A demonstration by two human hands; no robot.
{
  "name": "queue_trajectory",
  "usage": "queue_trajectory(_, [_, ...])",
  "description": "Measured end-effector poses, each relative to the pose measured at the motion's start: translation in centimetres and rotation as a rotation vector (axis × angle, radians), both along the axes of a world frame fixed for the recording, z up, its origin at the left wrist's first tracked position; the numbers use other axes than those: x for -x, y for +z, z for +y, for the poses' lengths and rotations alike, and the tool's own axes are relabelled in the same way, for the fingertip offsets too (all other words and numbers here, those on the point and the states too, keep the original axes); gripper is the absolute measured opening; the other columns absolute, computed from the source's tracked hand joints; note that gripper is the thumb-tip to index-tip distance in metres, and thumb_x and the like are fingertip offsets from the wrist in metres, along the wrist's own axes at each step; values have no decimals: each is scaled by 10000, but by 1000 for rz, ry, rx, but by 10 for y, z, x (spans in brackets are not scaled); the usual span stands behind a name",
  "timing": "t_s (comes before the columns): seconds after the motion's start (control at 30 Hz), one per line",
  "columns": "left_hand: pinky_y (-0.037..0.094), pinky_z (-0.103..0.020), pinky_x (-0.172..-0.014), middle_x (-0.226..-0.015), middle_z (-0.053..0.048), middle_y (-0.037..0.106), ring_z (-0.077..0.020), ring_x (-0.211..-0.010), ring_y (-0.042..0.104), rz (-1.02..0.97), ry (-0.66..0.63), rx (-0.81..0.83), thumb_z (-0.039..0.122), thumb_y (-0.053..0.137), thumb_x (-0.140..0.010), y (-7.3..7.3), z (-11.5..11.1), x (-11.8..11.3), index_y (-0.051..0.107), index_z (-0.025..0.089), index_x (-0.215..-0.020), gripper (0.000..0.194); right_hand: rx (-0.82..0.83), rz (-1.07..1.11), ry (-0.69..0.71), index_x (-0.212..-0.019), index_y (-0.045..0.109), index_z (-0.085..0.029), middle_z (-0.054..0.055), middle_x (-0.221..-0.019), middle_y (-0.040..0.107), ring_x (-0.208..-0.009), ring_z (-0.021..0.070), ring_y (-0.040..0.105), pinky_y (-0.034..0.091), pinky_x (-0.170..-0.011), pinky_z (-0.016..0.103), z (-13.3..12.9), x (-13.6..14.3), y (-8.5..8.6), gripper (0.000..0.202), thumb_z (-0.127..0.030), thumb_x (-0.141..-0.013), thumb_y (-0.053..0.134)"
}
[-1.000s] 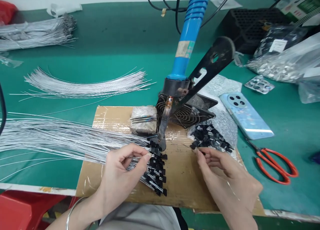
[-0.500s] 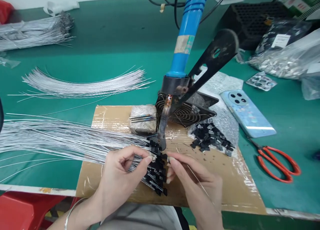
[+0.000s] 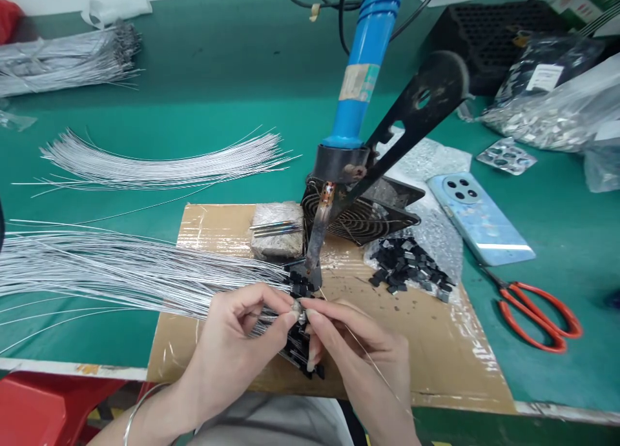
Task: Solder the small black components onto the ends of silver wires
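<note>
My left hand (image 3: 242,343) is closed in a pinch on a small pale metallic part (image 3: 296,308). Just to its right, my right hand (image 3: 361,355) pinches a tiny dark piece, mostly covered by the fingertips. The fingertips of both hands meet or nearly meet. A thin silvery wire (image 3: 375,366) runs across my right hand. Under the hands lie the black ends (image 3: 296,344) of a long bundle of white wires (image 3: 121,265). Above them, a blue-handled soldering iron (image 3: 349,104) points down in a black metal holder (image 3: 419,101).
Cardboard (image 3: 411,349) covers the bench front. On it sit a wrapped block (image 3: 278,239) with metal rods and a fan with a guard (image 3: 358,223). Black pieces (image 3: 411,265) lie on bubble wrap; a phone (image 3: 482,220) and red-handled scissors (image 3: 540,317) are at right. More wires (image 3: 165,165) lie behind.
My right hand has moved left, bringing its fingertips up to those of my left hand. The left hand has barely moved and keeps its pinch.
</note>
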State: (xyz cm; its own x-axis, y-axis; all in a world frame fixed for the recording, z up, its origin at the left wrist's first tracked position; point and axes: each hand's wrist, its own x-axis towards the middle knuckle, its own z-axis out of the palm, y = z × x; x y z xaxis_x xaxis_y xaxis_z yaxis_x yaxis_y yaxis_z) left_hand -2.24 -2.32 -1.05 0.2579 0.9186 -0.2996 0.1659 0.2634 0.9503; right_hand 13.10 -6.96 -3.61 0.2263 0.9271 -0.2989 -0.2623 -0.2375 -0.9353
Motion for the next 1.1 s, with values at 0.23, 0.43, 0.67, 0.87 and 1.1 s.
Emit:
queue_trajectory(0.23, [522, -217, -693, -802, -20, 772, -127, -748, 690, -19, 4, -4, 118, 689, -882, -1, 2, -2, 714, 181, -746, 153, 7, 29, 16, -956, 880, -274, -5, -709, 666, -518, 105, 632, 573, -483, 210, -1, -2, -3, 106, -285, -892, 796])
queue_trajectory(0.43, [532, -231, -690, -785, -28, 766, -137, -737, 695, -11, 7, -8, 126, 696, -872, 0, 2, -2, 710, 175, -723, 157, 26, 53, 32, -957, 877, -284, -7, -721, 675, -524, 105, 627, 572, -490, 219, 0, -2, -4, 101, -288, -891, 801])
queue_trajectory(0.67, [546, -233, -697, -774, -39, 770, -148, -746, 708, 5, 27, -6, 137, 703, -835, -2, 5, -7, 710, 173, -703, 136, -64, -201, 9, -1086, 832, -262, -1, -751, 617, -569, 118, 588, 493, -531, 245, -6, -4, -7, 304, -412, -1052, 569])
queue_trajectory(0.87, [543, -244, -682, -798, -60, 779, -168, -766, 721, 67, 54, -21, 166, 702, -809, -5, 9, -10, 705, 169, -691, 118, -12, -413, -9, -1350, 607, -275, -56, -687, 650, -559, 118, 549, 467, -585, 238, -14, -1, -3, 321, -376, -1108, 423])
queue_trajectory(1.1, [561, -246, -703, -797, -56, 787, -165, -765, 734, 74, 80, -53, 159, 698, -803, -6, 13, -14, 700, 172, -694, 110, -222, -652, -25, -940, 498, -250, -19, -793, 553, -611, 132, 526, 430, -566, 254, -12, -15, -13, 177, -275, -1091, 409])
